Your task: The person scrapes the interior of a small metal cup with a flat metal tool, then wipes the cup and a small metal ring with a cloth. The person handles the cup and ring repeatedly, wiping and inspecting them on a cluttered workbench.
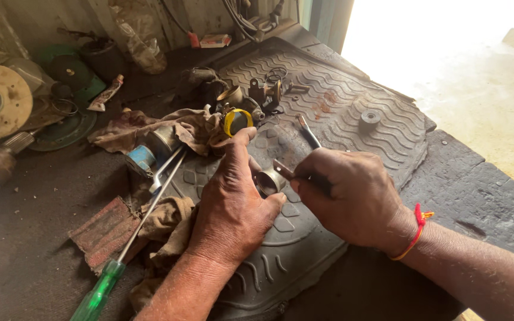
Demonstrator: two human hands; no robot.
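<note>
Left hand (233, 202) gripped metal ring (268, 181) over mat (352, 101) middle. Right hand (352, 199) closed on flat tool (295, 172), tip touching ring. Green screwdriver (99, 294) lay near bench front-left edge, beside rag (165, 223).

A small flat box (215, 40), white with red on it, is lying at the back of my tabletop (43, 261), right against the wall and just beside a red-tipped cable. Further left, a crumpled tube-like sachet (106, 94), pale with reddish patches, is lying tilted on the dark surface near the green round parts. A clear, dusty plastic bag (140, 37) is leaning against the wall behind it, its contents too blurred for me to tell. I am seeing no signs or screens anywhere around me.
</note>
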